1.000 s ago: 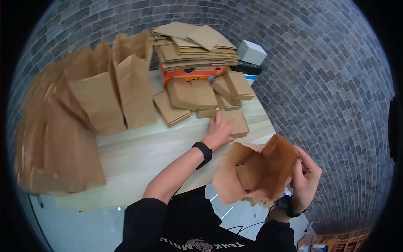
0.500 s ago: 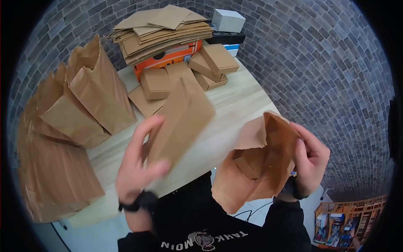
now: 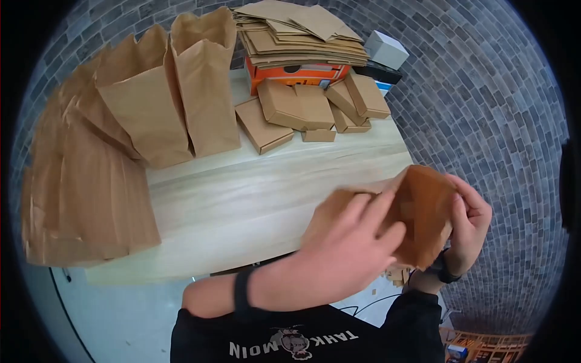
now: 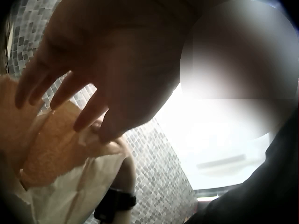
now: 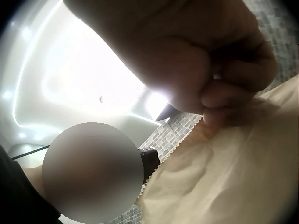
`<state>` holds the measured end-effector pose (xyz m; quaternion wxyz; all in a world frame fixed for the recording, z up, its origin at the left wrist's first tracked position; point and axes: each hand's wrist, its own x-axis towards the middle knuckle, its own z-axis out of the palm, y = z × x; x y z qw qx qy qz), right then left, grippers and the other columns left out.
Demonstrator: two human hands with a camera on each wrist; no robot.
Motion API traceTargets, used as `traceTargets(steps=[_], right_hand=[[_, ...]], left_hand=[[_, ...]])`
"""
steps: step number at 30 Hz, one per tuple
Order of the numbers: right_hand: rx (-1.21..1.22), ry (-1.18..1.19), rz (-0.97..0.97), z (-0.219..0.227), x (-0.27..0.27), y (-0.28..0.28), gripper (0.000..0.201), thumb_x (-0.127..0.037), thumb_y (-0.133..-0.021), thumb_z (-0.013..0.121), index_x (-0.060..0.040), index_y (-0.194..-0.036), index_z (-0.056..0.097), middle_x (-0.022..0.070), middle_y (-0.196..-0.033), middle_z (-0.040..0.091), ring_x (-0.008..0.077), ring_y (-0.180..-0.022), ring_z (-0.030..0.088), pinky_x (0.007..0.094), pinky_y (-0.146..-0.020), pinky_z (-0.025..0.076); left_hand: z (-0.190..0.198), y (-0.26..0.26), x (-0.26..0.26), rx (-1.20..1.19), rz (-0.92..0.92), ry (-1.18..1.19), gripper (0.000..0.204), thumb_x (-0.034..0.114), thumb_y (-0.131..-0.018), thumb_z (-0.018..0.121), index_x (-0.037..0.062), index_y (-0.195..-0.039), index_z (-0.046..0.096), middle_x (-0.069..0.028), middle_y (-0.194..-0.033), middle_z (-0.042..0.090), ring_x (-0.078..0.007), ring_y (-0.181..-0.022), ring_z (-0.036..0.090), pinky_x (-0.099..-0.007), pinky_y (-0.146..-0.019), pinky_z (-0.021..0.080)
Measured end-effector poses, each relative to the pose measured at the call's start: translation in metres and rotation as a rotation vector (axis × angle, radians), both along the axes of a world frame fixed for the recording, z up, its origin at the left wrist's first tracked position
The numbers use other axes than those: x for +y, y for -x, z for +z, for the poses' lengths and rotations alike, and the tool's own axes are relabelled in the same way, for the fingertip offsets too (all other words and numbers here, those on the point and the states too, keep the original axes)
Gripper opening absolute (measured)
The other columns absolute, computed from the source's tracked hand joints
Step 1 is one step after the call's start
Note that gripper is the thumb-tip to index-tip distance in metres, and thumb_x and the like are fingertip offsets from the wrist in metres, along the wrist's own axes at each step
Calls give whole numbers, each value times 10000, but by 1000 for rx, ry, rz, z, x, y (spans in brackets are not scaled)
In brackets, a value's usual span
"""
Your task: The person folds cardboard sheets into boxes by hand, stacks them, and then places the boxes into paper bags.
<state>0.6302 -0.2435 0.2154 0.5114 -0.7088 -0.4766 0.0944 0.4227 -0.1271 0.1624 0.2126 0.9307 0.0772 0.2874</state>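
Observation:
An open brown paper bag (image 3: 428, 184) is held at the front right, its mouth tilted up toward me. My right hand (image 3: 473, 221) pinches the bag's right rim between thumb and fingers; the right wrist view has this zigzag-cut edge (image 5: 180, 145) in the grip. Across the mouth of the bag reaches my left hand (image 3: 339, 254), blurred, its fingers spread. In the left wrist view those fingers (image 4: 88, 114) hang loosely extended above the opening and hold nothing. Part of a cardboard box (image 3: 407, 210) shows dimly inside the bag, largely hidden by the hand.
Several small flat cardboard boxes (image 3: 264, 125) lie at the back of the table (image 3: 242, 199). Behind them, flattened paper bags (image 3: 296, 42) are stacked on an orange box (image 3: 290, 74). Standing paper bags (image 3: 145, 115) line the left side. A white box (image 3: 387, 49) sits at back right.
My left hand picked a cardboard box off the table, carried it toward me, and is now over the bag without it in its fingers. The right hand keeps its pinch on the rim.

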Motion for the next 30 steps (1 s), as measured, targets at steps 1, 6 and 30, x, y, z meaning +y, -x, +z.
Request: traceTargets(steps=[1,6,30], right_hand=[[5,-30,-17,1,2,1,280,10,-954,489,80,-1172,650,45,-848,685,-1,-613,541,148,-525,376],[26,63,83,10,7,2,290,-2,-955,500,100,-1199,619,108,-984,703,76,-804,637,182,-691,479],[575,-300,909,-142,149,168,1101,-430,-825,751,-50,-1565,30,255,-1348,518,337,-1261,519,461,-1010,442]], left_hand=[[1,17,9,-126,-143,118,412,158,-794,723,37,-1176,623,-239,-1372,499,-378,-1131,561,-438,-919,485],[-42,106,30,-240,406,498,227,-19,-815,631,-3,-1037,676,-150,-1103,675,-266,-903,658,-336,-790,532],[-116,221,-8,-772,978,199,608,30,-745,709,-55,-1306,490,-230,-1334,504,-340,-1200,535,-401,-1013,425]])
